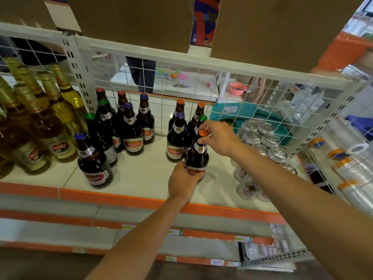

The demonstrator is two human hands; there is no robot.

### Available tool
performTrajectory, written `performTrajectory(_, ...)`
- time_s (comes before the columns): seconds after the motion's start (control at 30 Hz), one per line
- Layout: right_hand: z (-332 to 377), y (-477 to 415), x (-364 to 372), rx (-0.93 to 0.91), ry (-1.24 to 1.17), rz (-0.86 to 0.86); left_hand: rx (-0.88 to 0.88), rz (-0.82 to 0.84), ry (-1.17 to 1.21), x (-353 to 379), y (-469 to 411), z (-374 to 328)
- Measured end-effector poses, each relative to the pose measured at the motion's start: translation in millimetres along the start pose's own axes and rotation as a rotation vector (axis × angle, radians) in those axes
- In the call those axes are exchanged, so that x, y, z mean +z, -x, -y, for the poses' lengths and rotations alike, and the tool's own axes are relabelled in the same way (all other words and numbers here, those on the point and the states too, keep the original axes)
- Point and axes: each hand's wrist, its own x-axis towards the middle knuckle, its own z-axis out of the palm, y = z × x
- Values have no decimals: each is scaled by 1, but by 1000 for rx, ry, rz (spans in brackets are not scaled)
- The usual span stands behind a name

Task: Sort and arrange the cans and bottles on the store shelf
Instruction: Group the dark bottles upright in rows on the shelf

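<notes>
Orange-capped bottle (pixel 196 156) is upright near the front edge of the shelf (pixel 141 172), at the 6 o'clock side of a small cluster of dark bottles (pixel 177 136). The hand hides whether its base touches the shelf. The left hand (pixel 182 182) curls its fingers round the lower body at the label. The right hand (pixel 218 137) pinches the neck just under the cap with thumb and fingertips. This two-point hold likely steadies the tall glass while it is lined up with its group. Silver cans (pixel 262 142) sit at 3 o'clock, a second dark group (pixel 113 128) at 9 o'clock, and golden bottles (pixel 40 118) beyond, so like seems grouped with like.
</notes>
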Motion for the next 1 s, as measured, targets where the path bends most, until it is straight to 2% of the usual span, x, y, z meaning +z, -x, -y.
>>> performTrajectory(0.43,-10,-5,7,4,-14,-10,-14,-29,47,11,-9,5)
performTrajectory(0.57,-4,-2,0,-11,76,21,7,61,88,7,-8,8)
performTrajectory(0.67,17,-3,-8,-82,105,-129,16,130,31,-10,-3,13)
performTrajectory(0.73,47,-8,-12,-143,-49,-153,-5,92,24,-32,3,19)
performTrajectory(0.8,84,-17,-8,-220,-156,-73,-24,42,62,-63,14,34)
performTrajectory(0.87,121,-25,1,-302,-179,-23,-48,-27,76,-100,26,50)
performTrajectory(1.0,185,-35,31,-388,-181,76,-82,-268,28,-178,39,86)
